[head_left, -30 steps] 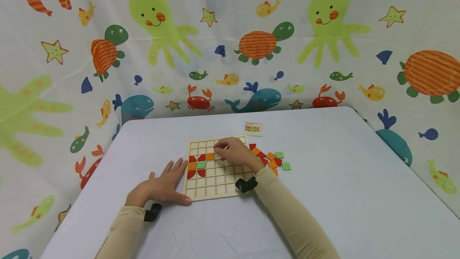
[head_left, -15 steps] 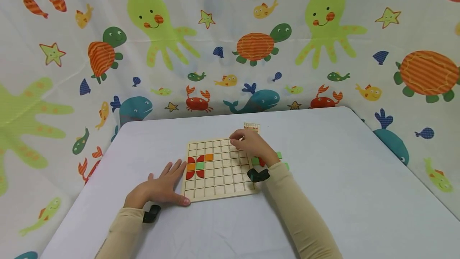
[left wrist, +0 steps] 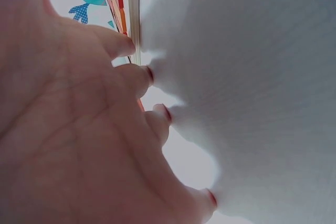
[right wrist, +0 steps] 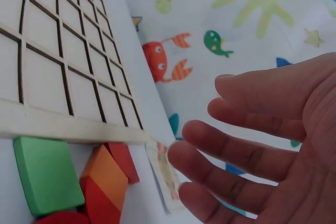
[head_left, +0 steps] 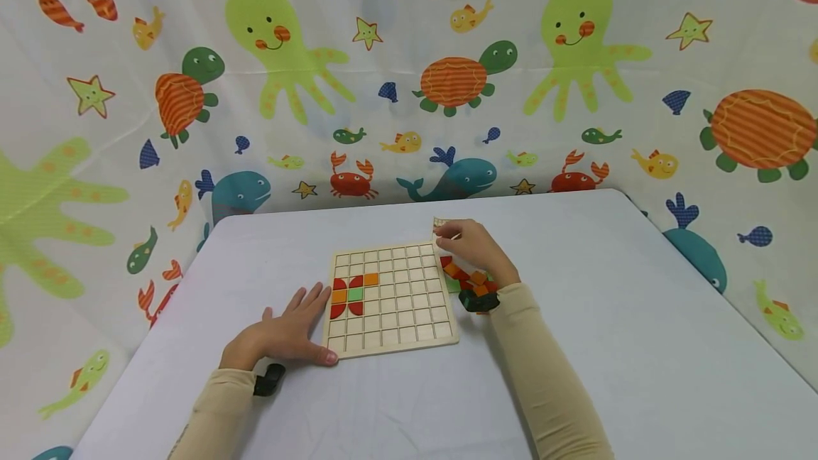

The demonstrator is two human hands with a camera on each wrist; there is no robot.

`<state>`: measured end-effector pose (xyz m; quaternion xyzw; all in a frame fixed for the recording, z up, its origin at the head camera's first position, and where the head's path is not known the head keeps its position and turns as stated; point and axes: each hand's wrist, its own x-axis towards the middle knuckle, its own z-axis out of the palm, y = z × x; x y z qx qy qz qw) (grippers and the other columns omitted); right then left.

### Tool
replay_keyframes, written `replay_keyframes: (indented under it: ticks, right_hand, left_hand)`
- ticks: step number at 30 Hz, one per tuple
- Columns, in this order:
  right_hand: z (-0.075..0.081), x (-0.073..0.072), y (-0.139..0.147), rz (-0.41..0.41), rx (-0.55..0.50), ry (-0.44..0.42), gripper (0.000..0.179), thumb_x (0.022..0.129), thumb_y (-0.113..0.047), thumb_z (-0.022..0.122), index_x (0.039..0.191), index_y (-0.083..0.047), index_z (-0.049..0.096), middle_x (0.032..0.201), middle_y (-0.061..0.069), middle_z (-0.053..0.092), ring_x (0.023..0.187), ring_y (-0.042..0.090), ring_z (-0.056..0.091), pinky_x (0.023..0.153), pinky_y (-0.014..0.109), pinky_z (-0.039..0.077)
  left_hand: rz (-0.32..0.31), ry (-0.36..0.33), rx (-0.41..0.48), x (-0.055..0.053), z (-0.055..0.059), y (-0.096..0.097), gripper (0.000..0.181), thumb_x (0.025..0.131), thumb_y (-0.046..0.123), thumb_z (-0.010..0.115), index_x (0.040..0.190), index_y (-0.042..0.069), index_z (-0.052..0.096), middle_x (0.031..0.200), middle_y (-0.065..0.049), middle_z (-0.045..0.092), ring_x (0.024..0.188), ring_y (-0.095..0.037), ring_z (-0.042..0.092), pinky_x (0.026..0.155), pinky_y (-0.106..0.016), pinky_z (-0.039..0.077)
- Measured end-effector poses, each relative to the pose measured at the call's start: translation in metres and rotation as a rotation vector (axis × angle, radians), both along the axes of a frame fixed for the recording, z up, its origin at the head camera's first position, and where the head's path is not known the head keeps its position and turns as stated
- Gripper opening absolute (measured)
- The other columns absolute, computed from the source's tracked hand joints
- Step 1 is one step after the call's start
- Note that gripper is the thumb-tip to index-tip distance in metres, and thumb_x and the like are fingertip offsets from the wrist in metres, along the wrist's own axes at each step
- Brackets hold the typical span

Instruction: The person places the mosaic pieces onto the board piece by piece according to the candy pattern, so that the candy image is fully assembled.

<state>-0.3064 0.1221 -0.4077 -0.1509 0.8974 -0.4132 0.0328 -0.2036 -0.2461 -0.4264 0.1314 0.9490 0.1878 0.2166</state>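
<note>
A wooden grid board (head_left: pixel 402 304) lies flat on the table. At its left side, red pieces sit around a green square (head_left: pixel 356 294), with an orange square (head_left: pixel 371 280) at the upper right of this group. My left hand (head_left: pixel 287 332) rests with spread fingers at the board's left edge, the thumb at the near corner. Past the far right corner hovers my right hand (head_left: pixel 476 245); its fingers are loosely bent and hold nothing in the right wrist view. It partly covers a small pattern card (head_left: pixel 439 222).
Loose red, orange and green pieces (head_left: pixel 478 278) lie in a pile beside the board's right edge, partly hidden by the right wrist. A green block (right wrist: pixel 48 177) among them shows closely in the right wrist view. Behind the white table (head_left: pixel 607 289) hangs a sea-animal curtain (head_left: pixel 409 55).
My right hand has moved from above the board, near the orange square, rightward to over the card and loose pieces. The left hand stays at the board's edge.
</note>
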Motion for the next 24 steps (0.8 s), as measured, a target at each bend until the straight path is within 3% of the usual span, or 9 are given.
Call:
replay_keyframes:
  ticks: [12, 24]
  right_hand:
    - [0.001, -0.002, 0.013, -0.033, 0.026, -0.045, 0.032, 0.109, -0.021, 0.065, 0.131, 0.001, 0.072, 0.126, 0.017, 0.071, 0.116, 0.037, 0.063, 0.103, 0.053, 0.054]
    - [0.002, 0.003, 0.017, 0.029, 0.106, -0.094, 0.033, 0.107, -0.022, 0.067, 0.131, 0.0, 0.073, 0.123, 0.014, 0.071, 0.112, 0.034, 0.064, 0.099, 0.048, 0.057]
  left_hand:
    - [0.007, -0.026, -0.001, -0.001, 0.003, 0.002, 0.135, 0.074, 0.061, 0.091, 0.171, 0.004, 0.016, 0.177, -0.024, 0.007, 0.16, -0.051, -0.002, 0.109, -0.089, -0.004]
    - [0.012, -0.024, -0.003, -0.001, 0.002, 0.002, 0.134, 0.074, 0.061, 0.091, 0.172, 0.005, 0.017, 0.177, -0.023, 0.007, 0.16, -0.051, -0.001, 0.109, -0.089, -0.003]
